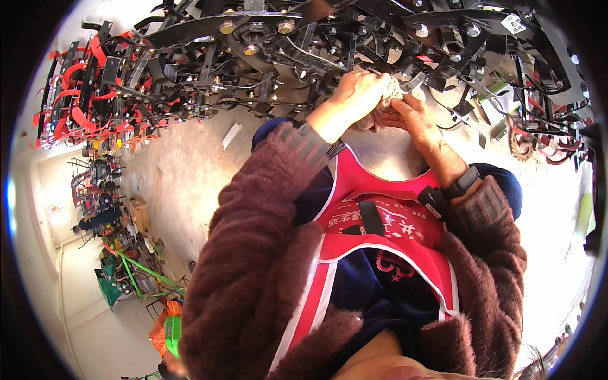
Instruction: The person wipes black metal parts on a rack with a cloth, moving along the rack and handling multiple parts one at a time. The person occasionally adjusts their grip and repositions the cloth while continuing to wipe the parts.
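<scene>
A bunched, dirty greyish-beige cloth [391,93], possibly a knitted work glove, is between my two hands above my knees. My left hand [362,93] closes over its upper left side, knuckles up. From the lower right, my right hand [414,118] has its bent fingers on the same cloth, and a dark watch [463,181] is on that wrist. More of the fabric hangs below my fingers. Just beyond the hands stand black steel tiller blades [327,61] bolted to hubs; a hex hub socket [256,33] faces me.
Red and black tiller blade sets [80,95] crowd the left, and more blades [546,109] stand at right. A white strip [232,136] lies on the concrete floor [175,190]. Farther left are a cardboard box [139,214], a green-framed machine [130,273] and a person in orange [164,323].
</scene>
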A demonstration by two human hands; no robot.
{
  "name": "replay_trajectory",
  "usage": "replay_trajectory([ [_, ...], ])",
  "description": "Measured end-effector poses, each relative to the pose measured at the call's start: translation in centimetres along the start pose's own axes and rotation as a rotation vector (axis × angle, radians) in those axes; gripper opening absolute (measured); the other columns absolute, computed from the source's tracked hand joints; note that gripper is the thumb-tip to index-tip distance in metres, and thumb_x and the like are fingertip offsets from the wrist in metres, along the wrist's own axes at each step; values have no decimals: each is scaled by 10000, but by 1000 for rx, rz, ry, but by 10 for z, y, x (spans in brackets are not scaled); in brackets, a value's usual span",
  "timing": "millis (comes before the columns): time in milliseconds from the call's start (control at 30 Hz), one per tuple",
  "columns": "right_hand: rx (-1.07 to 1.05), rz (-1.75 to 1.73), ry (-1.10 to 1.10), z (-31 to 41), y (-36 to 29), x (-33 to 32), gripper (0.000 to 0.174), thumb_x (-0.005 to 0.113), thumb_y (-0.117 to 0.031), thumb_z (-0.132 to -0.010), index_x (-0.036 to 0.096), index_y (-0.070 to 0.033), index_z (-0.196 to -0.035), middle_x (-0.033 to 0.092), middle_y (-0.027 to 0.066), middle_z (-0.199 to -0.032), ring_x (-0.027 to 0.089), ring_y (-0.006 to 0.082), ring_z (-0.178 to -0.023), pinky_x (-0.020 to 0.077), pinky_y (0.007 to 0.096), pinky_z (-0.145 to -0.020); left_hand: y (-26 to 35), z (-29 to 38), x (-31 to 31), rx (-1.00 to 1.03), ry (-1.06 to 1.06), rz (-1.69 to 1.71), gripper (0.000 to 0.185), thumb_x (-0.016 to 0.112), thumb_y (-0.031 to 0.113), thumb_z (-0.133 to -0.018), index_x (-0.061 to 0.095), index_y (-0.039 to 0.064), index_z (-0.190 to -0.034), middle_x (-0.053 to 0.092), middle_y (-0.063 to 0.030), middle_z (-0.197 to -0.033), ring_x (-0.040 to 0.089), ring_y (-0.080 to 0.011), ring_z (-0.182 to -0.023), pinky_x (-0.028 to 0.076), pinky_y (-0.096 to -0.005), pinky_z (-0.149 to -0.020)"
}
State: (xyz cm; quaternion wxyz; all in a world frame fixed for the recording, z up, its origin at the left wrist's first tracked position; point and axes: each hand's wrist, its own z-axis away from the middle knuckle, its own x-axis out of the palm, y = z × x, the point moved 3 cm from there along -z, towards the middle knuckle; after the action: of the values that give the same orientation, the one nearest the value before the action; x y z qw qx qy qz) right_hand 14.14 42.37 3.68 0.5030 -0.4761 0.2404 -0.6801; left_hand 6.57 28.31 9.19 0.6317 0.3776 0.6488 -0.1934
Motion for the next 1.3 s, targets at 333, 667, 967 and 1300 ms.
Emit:
replay_trajectory([
  [333,-640,-15,7,-22,-64,54,155,605,-148,-971,661,-36,-1063,654,-30,-907,573,39,-826,477,204,-768,-5,80,-76,-292,550,188,253,752,157,-781,550,56,-896,634,-146,-688,658,-314,-614,521,-389,-528],
  [667,-649,103,-83,-99,-91,137,204,610,-184,-968,670,-14,-1063,675,-15,-917,580,44,-816,479,202,-758,-29,109,-83,-368,676,210,250,757,182,-803,537,65,-825,578,-61,-636,600,-235,-521,498,-347,-491],
  [967,-531,292,-282,-124,-93,172,181,656,-139,-929,694,-6,-1046,702,9,-924,618,80,-822,512,232,-705,-36,108,-79,-280,667,206,211,751,121,-797,561,41,-845,560,-63,-644,561,-189,-501,481,-313,-491],
  [1300,-806,1025,15,-76,-103,170,339,660,-274,-909,643,2,-1104,688,210,-921,692,301,-854,517,362,-762,-38,104,-74,-323,623,257,141,679,112,-810,549,61,-817,560,-90,-678,608,-297,-595,497,-393,-529],
])
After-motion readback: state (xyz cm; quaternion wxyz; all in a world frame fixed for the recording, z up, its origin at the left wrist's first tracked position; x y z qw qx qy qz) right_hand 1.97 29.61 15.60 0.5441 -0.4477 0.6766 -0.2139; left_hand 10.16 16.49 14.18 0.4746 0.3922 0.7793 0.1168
